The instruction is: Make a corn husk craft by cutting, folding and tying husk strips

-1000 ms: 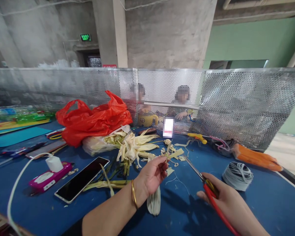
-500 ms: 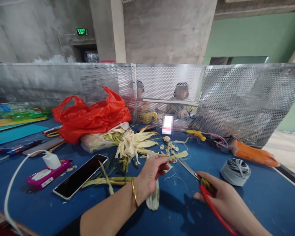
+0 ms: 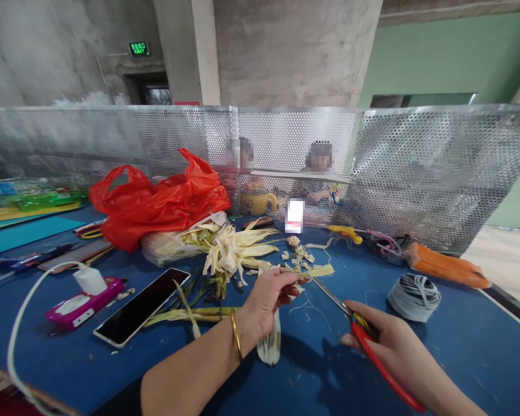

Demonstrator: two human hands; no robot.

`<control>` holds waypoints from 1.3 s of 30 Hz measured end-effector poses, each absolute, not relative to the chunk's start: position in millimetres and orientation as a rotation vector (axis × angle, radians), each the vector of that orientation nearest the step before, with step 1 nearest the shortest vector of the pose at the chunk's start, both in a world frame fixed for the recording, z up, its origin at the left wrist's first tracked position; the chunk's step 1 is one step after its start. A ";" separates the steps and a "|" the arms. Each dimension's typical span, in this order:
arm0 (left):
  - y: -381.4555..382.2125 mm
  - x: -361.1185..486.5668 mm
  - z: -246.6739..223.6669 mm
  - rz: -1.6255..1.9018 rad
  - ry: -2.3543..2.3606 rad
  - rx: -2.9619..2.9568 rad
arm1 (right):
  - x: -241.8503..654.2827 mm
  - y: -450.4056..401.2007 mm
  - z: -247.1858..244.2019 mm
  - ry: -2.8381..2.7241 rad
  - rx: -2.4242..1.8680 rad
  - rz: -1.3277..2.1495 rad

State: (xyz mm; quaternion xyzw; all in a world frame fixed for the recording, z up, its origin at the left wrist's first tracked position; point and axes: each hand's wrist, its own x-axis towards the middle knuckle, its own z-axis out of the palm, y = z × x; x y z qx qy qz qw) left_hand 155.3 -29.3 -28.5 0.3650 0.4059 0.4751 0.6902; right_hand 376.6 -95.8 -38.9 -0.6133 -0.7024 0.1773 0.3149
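Note:
My left hand (image 3: 272, 297) is closed, its thumb and fingertips pinching a strip of pale yellow corn husk (image 3: 321, 271) that sticks out to the right. In my right hand (image 3: 379, 329) is a pair of scissors (image 3: 361, 326) with red and yellow handles. The scissors' blades point up and left, their tips beside the husk strip near my left fingertips. Whether the blades touch the strip I cannot tell. Under my left wrist lies a dried husk leaf (image 3: 269, 346). Just beyond the hand spreads a bunch of pale husks (image 3: 231, 251).
Left of my forearm lie a phone (image 3: 143, 308) and a magenta power strip (image 3: 84, 303). Behind them sits a red plastic bag (image 3: 160, 199). To the right are a ball of grey yarn (image 3: 415, 297), an orange packet (image 3: 448, 266) and a yellow glue gun (image 3: 345, 233). A perforated metal screen (image 3: 416, 173) closes the back; people sit beyond.
The camera view has tilted slightly, so everything sits a little higher. Both hands keep nearly the same pose, with the husk strip and scissors still held.

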 end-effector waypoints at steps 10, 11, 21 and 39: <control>-29.5 156.9 -28.4 1.119 0.846 0.725 | 378.6 -95.5 -40.3 -1.891 -1.593 0.647; -29.5 157.0 -28.2 1.122 0.847 0.726 | 378.8 -95.4 -41.4 -1.897 -1.587 0.650; -29.7 157.0 -27.2 1.139 0.881 0.751 | 373.3 -97.6 -39.6 -2.016 -1.666 0.559; -28.4 157.2 -26.7 1.125 0.916 0.792 | 375.5 -100.1 -37.2 -2.033 -1.659 0.568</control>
